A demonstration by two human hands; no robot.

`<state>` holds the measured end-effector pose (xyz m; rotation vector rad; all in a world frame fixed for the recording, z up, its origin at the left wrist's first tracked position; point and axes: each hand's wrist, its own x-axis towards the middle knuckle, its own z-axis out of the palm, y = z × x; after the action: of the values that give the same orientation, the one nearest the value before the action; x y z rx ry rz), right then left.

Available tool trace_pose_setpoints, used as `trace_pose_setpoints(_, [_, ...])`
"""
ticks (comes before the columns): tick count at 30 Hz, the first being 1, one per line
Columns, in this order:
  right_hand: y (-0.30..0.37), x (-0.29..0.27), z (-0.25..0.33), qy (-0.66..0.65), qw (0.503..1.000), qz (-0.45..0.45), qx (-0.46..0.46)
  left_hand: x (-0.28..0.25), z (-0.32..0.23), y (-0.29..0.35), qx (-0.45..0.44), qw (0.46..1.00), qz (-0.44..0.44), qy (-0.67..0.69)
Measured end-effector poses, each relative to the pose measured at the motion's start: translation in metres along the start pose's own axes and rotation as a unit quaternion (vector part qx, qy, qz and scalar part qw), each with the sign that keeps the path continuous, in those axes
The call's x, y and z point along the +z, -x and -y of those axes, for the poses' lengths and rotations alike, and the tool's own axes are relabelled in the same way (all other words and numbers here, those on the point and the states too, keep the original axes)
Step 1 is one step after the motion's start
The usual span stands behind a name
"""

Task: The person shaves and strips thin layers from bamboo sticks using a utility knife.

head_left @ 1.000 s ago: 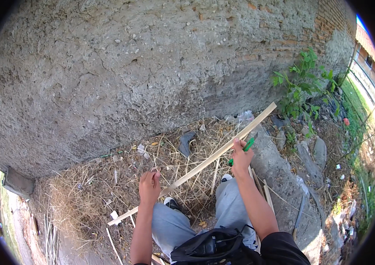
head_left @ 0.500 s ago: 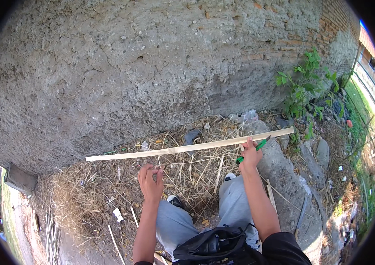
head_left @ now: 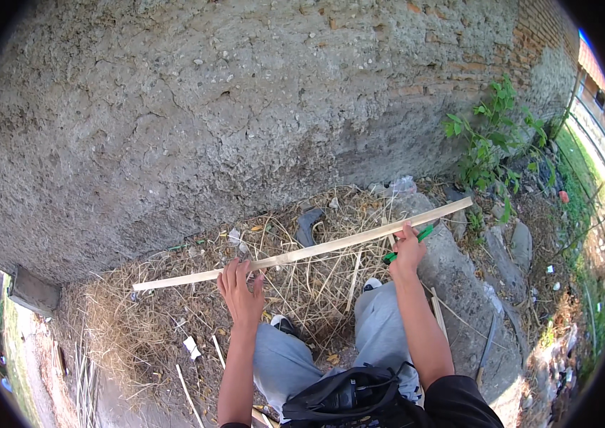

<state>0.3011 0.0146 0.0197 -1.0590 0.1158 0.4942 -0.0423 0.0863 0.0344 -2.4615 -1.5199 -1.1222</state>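
Observation:
A long pale bamboo strip (head_left: pixel 338 244) with a node in it lies across in front of me, its right end higher than its left. My right hand (head_left: pixel 408 255) is closed, pinching the strip right of its middle. The same hand also grips a green utility knife (head_left: pixel 425 233), whose handle shows on both sides of the fist. Left of the node, the fingers of my left hand (head_left: pixel 242 294) lap over the strip, with the thumb close to its near edge; they appear closed on it.
A rough grey wall (head_left: pixel 245 128) rises ahead. Straw and thin shavings (head_left: pixel 124 321) cover the ground around my shoes. A large stone slab (head_left: pixel 459 292) lies to the right, near a leafy green plant (head_left: pixel 495 143). More strips (head_left: pixel 188 392) lie at the lower left.
The strip's left end has swung toward me and the strip is now more slanted. My left hand, apart from it before, has moved slightly up onto it. My right hand keeps strip and knife.

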Motion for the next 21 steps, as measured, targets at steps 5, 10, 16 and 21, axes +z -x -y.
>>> trace_pose_setpoints(5, [-0.002,-0.001,0.001,-0.011,1.0,-0.004,0.005,0.001,0.004,0.002,0.0,1.0,-0.024,-0.003])
trace_pose_setpoints(10, [-0.002,-0.001,0.005,-0.026,1.0,0.001,0.008,-0.002,0.01,0.004,0.018,0.998,-0.041,0.035])
trace_pose_setpoints(16, [0.003,-0.001,0.005,-0.037,0.998,0.043,0.021,-0.006,0.009,0.005,0.057,0.997,-0.027,0.039])
trace_pose_setpoints(21, [0.013,0.006,0.007,0.006,0.99,0.141,-0.023,-0.037,-0.014,0.0,0.148,0.981,0.124,-0.031])
